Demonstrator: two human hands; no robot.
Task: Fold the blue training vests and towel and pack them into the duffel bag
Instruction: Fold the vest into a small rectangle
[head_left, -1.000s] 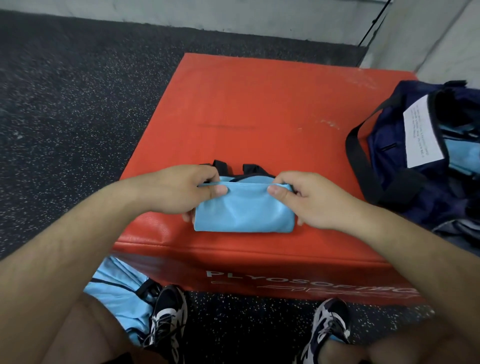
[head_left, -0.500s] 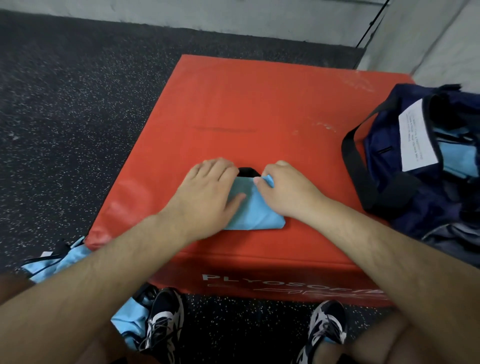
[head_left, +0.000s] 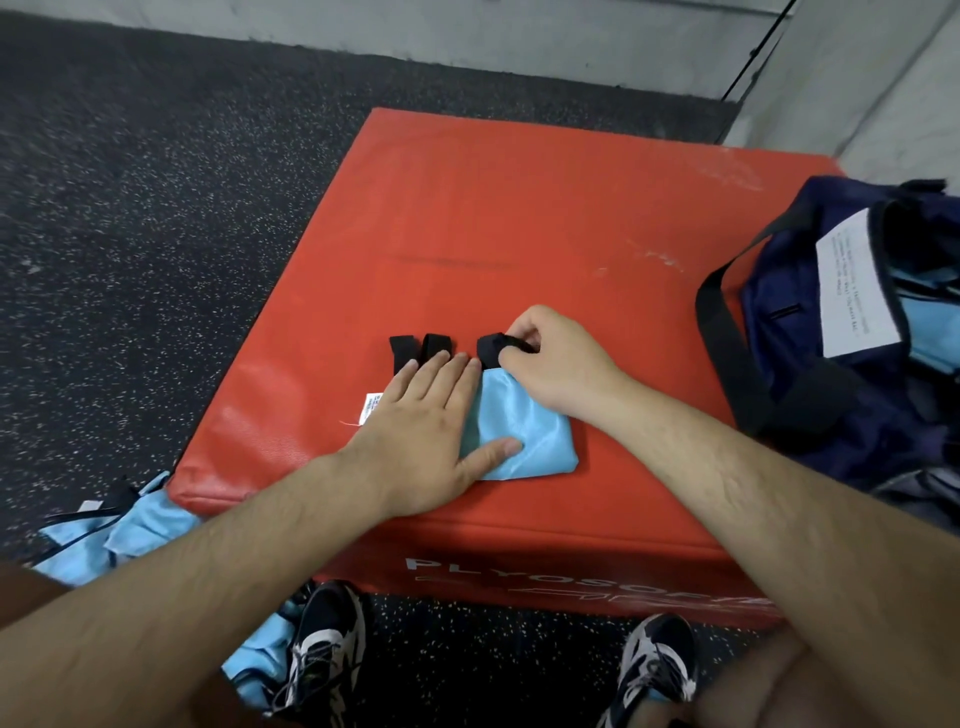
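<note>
**Left palm flat on the folded vest, right fingers on a strap**

My left hand (head_left: 426, 431) lies flat on the folded vest (head_left: 524, 436), fingers straight and together and thumb spread out toward me, pressing the cloth down. My right hand (head_left: 550, 364) is curled at the packet's far edge, with thumb and fingers pinching a black strap (head_left: 491, 347) that sticks out there.

The vest is a small light-blue packet on the near part of the red plyo box (head_left: 519, 208), close to its front edge. Its long axis runs left to right across the box, and my left hand hides the left half. Two more strap ends (head_left: 402, 348) poke out past my left fingertips. All the straps point away from me, toward the far side of the box. A small white tag (head_left: 372, 405) shows at the packet's left end.

The navy duffel bag (head_left: 810, 374) stands open at the right side of the box, well apart from the packet. It has a white label (head_left: 852, 280) on it and light-blue fabric (head_left: 930, 332) showing inside.

More blue vests (head_left: 124, 525) lie crumpled on the speckled floor (head_left: 156, 208) by the box's near left corner, next to my left shoe (head_left: 322, 644). My right shoe (head_left: 657, 660) is in front of the box.
</note>
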